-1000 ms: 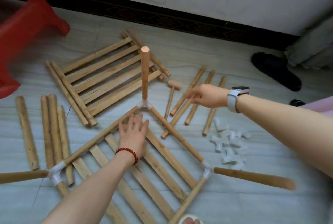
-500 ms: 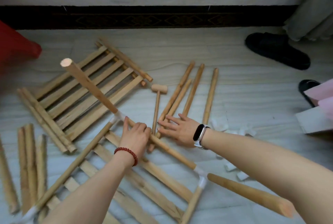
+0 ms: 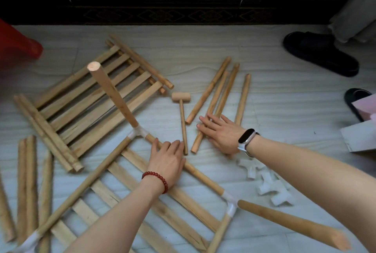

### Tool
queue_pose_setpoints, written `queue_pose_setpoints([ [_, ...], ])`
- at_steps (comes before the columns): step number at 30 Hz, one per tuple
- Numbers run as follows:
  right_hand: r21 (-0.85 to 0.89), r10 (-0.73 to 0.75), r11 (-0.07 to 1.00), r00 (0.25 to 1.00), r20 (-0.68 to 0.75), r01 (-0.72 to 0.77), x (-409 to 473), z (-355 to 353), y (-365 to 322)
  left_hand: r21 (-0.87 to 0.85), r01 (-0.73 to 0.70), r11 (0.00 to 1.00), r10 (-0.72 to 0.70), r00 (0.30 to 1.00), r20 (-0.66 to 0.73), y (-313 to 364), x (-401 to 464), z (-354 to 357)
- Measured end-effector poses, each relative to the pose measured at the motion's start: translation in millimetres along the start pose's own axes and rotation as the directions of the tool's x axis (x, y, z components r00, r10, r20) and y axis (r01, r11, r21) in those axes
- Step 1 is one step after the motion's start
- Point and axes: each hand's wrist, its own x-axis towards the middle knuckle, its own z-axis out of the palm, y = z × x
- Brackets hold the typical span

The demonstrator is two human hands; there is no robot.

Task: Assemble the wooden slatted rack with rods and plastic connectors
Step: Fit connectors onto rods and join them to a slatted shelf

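1. Left hand [image 3: 166, 161]: forearm reaches in from the near edge, palm down, fingers curled over the frame rod [image 3: 195, 171] just right of the far connector [image 3: 137, 131]. It grips that rod. Red bead bracelet [image 3: 155, 180] on the wrist.
2. Right hand [image 3: 220, 133]: arm comes in from the near right, palm down, fingers straight and spread, lying flat on the loose rods [image 3: 223, 94]. Holds nothing. Dark-faced watch [image 3: 246, 136] with pale strap.
3. Rack [image 3: 114, 197]: on the floor, near centre. Flat slats inside a frame of round rods, white plastic connectors at the corners. Three corners in view: the far one, one at the right [image 3: 231, 205], one at the near left [image 3: 30, 241].
4. Posts: one round post [image 3: 113, 95] rises tilted from the far connector, its cut end pale. A second [image 3: 291, 224] lies out to the right from the right connector.
5. Loose rods: four under and beyond the right hand, round, bamboo-tan. Another bundle [image 3: 28, 183] at left, about four; the edge is blurred, so the count is unsure.
6. Second panel [image 3: 87, 102]: far left, flat on the floor, five slats between doubled rods.
7. Mallet [image 3: 181, 108]: wood, one, between the hands, its head at the far end.
8. Spare connectors [image 3: 266, 183]: white heap, near right, count unclear.
9. Floor [image 3: 284, 110]: pale, wavy grain. Two dark slippers [image 3: 319, 53], far right.
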Motion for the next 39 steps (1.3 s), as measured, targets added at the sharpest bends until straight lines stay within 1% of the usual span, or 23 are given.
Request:
queue_pose_setpoints([
  [2,0.059,0.009,0.998,1.0,-0.029,-0.007,-16.1,2.2,1.4,-0.014,0.041,0.999,-0.04,0.999,0.031,3.9,0.8,3.5],
  [5,0.128,0.111,0.987,0.989,-0.102,-0.098,-56.5,11.6,10.2,-0.066,0.071,0.995,-0.068,0.996,0.06,11.4,-0.1,7.7],
  [7,0.124,0.164,0.982,0.973,-0.165,-0.145,-88.4,19.5,9.9,-0.105,0.113,0.988,-0.108,0.993,0.052,14.1,-5.7,8.7],
  [8,0.103,0.161,0.984,0.968,-0.192,-0.143,-101.7,24.1,5.6,-0.103,0.126,0.987,-0.121,0.991,0.049,15.0,-11.4,10.3],
  [11,0.049,0.124,0.992,0.964,-0.237,-0.115,-119.3,44.2,-5.0,-0.065,0.09,0.994,-0.085,0.994,0.074,18.1,-36.4,21.5],
  [13,0.122,0.143,0.986,0.952,-0.271,-0.114,-116.9,51.3,-9.1,-0.052,0.063,0.997,-0.056,0.99,0.131,19.6,-52.7,30.1],
  [15,0.175,0.176,0.977,0.929,-0.325,-0.124,-109.9,54.9,-9.9,-0.035,0.072,0.997,-0.065,0.982,0.178,19.4,-59.6,35.8],
  [16,0.182,0.191,0.974,0.925,-0.328,-0.136,-106.1,55.5,-10.0,-0.026,0.079,0.997,-0.072,0.979,0.191,19.3,-58.7,36.5],
  [19,0.135,0.207,0.974,0.957,-0.204,-0.182,-99.5,57.2,-8.8,-0.018,0.111,0.994,-0.104,0.972,0.212,20.2,-49.5,33.2],
  [21,0.137,0.209,0.971,0.973,-0.1,-0.195,-97.6,58.0,-4.7,-0.026,0.138,0.99,-0.128,0.966,0.224,20.6,-41.7,30.5],
  [23,0.155,0.237,0.96,0.972,-0.006,-0.233,-95.2,53.2,-4.1,-0.037,0.157,0.987,-0.144,0.961,0.236,20.8,-34.9,27.9],
  [24,0.151,0.246,0.958,0.969,0.009,-0.244,-94.9,50.6,-4.8,-0.042,0.169,0.985,-0.154,0.958,0.243,21.1,-31.4,26.3],
  [25,0.136,0.25,0.96,0.968,-0.025,-0.244,-95.0,48.0,-5.6,-0.046,0.182,0.982,-0.165,0.954,0.25,21.5,-27.7,24.5],
  [26,0.125,0.254,0.962,0.962,-0.1,-0.241,-95.9,45.8,-6.5,-0.046,0.193,0.98,-0.175,0.95,0.259,21.1,-24.2,22.3],
  [27,0.142,0.265,0.96,0.944,-0.198,-0.24,-97.9,44.0,-7.2,-0.046,0.204,0.978,-0.185,0.945,0.269,20.2,-21.4,19.8],
  [28,0.205,0.307,0.945,0.908,-0.283,-0.255,-101.5,40.9,-7.3,-0.05,0.213,0.976,-0.191,0.942,0.277,19.2,-19.2,16.7],
  [29,0.314,0.381,0.907,0.866,-0.323,-0.281,-105.6,36.3,-7.1,-0.055,0.217,0.975,-0.193,0.939,0.285,18.0,-18.0,13.0],
  [30,0.439,0.465,0.844,0.828,-0.313,-0.308,-110.2,30.4,-6.4,-0.061,0.219,0.974,-0.192,0.935,0.296,17.0,-17.7,8.9],
  [31,0.544,0.528,0.774,0.805,-0.27,-0.325,-115.8,23.7,-5.4,-0.067,0.22,0.973,-0.19,0.933,0.306,16.9,-18.3,4.3],
  [33,0.683,0.585,0.662,0.783,-0.211,-0.31,-126.5,9.3,-4.6,-0.082,0.22,0.972,-0.184,0.932,0.313,17.8,-21.3,-7.6],
  [35,0.825,0.651,0.518,0.729,-0.21,-0.225,-140.2,-7.7,-5.7,-0.126,0.212,0.969,-0.167,0.941,0.294,22.2,-26.9,-24.4],
  [37,0.936,0.698,0.345,0.687,-0.203,-0.074,-155.7,-25.3,-8.8,-0.173,0.169,0.97,-0.124,0.961,0.247,30.5,-32.5,-45.9],
  [39,0.965,0.71,0.257,0.667,-0.227,0.055,-175.3,-45.6,-13.1,-0.245,0.123,0.962,-0.073,0.976,0.203,44.4,-36.0,-74.2],
])
